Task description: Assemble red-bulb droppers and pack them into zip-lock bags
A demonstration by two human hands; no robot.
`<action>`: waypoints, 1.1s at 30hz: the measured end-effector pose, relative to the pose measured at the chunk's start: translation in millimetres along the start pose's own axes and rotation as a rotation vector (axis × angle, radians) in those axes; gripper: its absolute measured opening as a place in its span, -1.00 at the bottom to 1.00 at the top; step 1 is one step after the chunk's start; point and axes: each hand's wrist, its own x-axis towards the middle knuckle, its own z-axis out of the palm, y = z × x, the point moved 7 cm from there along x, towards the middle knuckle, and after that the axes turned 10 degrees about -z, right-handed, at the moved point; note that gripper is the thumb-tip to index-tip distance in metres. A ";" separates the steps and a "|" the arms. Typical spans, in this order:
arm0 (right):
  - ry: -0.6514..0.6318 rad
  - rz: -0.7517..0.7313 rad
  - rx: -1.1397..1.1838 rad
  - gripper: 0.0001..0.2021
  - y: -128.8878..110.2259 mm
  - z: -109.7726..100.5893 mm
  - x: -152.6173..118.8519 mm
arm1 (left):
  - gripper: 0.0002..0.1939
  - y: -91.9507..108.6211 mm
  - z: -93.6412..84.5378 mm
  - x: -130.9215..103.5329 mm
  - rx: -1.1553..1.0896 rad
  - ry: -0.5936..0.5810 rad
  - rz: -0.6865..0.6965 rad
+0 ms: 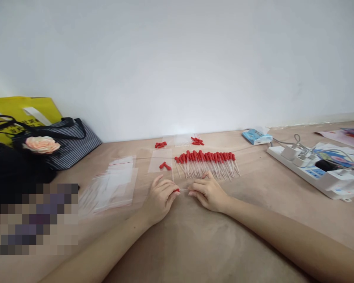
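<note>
My left hand [162,198] pinches a red rubber bulb [177,190] near the middle of the table. From the bulb a clear thin tube [184,190] runs across to my right hand [208,192], whose fingers close on its other end. Just beyond my hands lies a row of droppers [208,161], red bulbs pointing away and clear tips toward me. Two loose red bulbs [165,166] rest on a clear plastic bag, with a clear tube beside them. Farther back are two small piles of red bulbs, one left [161,145] and one right [197,141].
Clear plastic bags [118,182] lie to the left. Behind them stand a striped bag [73,143], a yellow bag [23,114] and a peach flower [41,145]. A blue tissue pack [256,136] and a white power strip [309,173] with cables are at the right. A wall rises behind.
</note>
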 end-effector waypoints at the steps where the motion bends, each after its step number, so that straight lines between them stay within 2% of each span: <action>1: -0.006 -0.010 -0.008 -0.80 -0.5 -0.5 0.2 | -0.81 1.4 0.5 -0.2 0.006 -0.016 0.004; 6: 0.005 -0.041 -0.063 -0.78 -4.2 -5.1 2.8 | -0.81 6.4 1.4 -0.4 0.047 -0.058 0.009; 18: 0.051 -0.080 -0.096 -0.73 -13.3 -4.8 9.7 | -0.82 14.5 -1.3 -0.2 0.059 -0.046 0.071; 26: 0.013 -0.029 -0.064 -0.75 -8.5 3.0 9.8 | -0.81 7.9 2.0 1.2 0.044 -0.063 0.030; 33: 0.000 0.023 -0.025 -0.75 -2.7 2.5 6.7 | -0.87 1.2 -6.4 2.1 0.034 -0.014 -0.001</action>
